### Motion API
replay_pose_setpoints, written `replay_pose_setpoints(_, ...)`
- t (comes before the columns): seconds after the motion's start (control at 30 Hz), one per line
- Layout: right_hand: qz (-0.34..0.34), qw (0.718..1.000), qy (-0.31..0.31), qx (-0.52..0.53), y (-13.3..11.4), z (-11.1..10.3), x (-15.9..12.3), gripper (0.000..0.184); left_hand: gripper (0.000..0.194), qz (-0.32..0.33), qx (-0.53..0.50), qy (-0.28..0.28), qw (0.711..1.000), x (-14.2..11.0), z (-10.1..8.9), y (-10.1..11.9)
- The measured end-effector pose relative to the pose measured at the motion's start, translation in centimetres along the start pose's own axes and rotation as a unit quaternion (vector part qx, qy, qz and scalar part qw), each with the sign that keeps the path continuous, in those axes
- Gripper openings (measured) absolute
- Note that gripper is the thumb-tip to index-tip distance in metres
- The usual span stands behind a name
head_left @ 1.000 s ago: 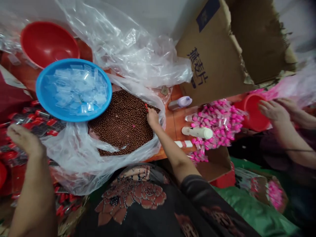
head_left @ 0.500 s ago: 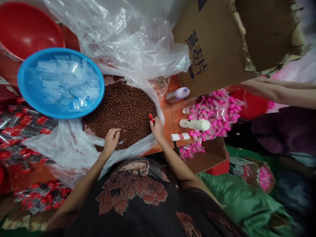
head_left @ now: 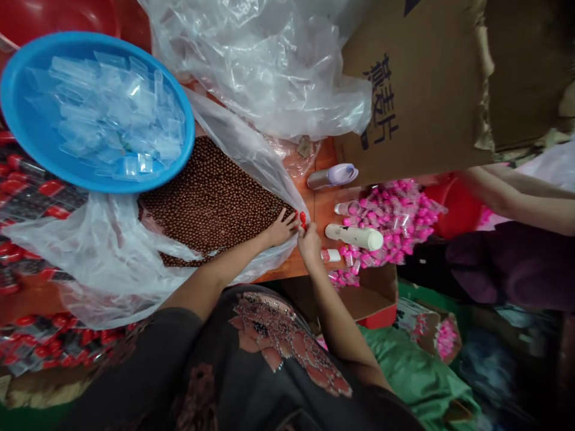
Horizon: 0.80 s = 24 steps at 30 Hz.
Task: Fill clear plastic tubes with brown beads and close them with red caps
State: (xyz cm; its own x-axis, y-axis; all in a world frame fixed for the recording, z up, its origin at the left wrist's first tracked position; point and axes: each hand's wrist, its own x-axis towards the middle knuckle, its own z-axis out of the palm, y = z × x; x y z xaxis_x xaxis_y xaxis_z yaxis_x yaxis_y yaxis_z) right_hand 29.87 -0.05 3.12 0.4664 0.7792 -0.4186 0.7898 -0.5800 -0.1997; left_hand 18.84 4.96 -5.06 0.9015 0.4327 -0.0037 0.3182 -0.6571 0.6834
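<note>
My right hand (head_left: 309, 244) is closed on a small red plastic piece (head_left: 303, 219), which sticks up from its fingertips above the edge of the plastic sheet. My left hand (head_left: 282, 228) lies beside it, fingers spread and stretched out over the right end of a heap of small shiny brown balls (head_left: 215, 197). A speck of red shows by the left fingertips; whether they touch it I cannot tell. The balls rest on a clear plastic sheet (head_left: 108, 257). At the heap's left stands a blue basin (head_left: 188, 129) filled with clear plastic containers (head_left: 112, 114).
Right of my hands lie a white bottle (head_left: 354, 236), a purple-topped bottle (head_left: 335, 175) and a pile of pink-capped pieces (head_left: 399, 212). A large cardboard box (head_left: 417, 90) stands behind, with another person's arm (head_left: 516, 194) beside it. Red-capped packs (head_left: 45, 341) are heaped at left.
My left hand has moved right across the brown balls to my right hand, its fingers now spread. My right hand has shifted slightly right with the red piece. The view has turned.
</note>
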Motion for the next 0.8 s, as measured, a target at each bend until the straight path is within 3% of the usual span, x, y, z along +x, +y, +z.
replay_pose_setpoints(0.17,-0.022,1.0,-0.017,-0.003,0.7,0.4,-0.3,0.033,0.044,-0.015,0.065,0.042,0.997,-2.5,-1.0,-1.2)
replay_pose_setpoints(0.4,-0.083,0.991,0.036,0.103,0.7,1.3,0.7,0.034,0.037,-0.219,0.103,0.13,0.962,-10.9,-5.1,-3.4)
replay_pose_setpoints(0.5,-0.131,0.973,0.088,0.171,0.6,1.7,1.0,0.033,0.032,-0.288,0.131,0.172,0.933,-12.2,-6.1,-3.8)
replay_pose_setpoints(0.6,-0.137,0.961,0.103,0.217,0.1,2.0,1.1,0.032,0.032,-0.26,0.105,0.141,0.949,-10.2,-6.1,-4.0)
replay_pose_setpoints(0.7,-0.14,0.953,0.086,0.253,-0.5,2.2,0.8,0.039,0.041,-0.166,0.084,0.055,0.981,-5.9,-5.6,-4.5)
replay_pose_setpoints(0.8,-0.17,0.946,0.063,0.269,-0.7,2.3,0.2,0.044,0.042,-0.108,0.102,0.001,0.989,-1.7,-5.6,-5.6)
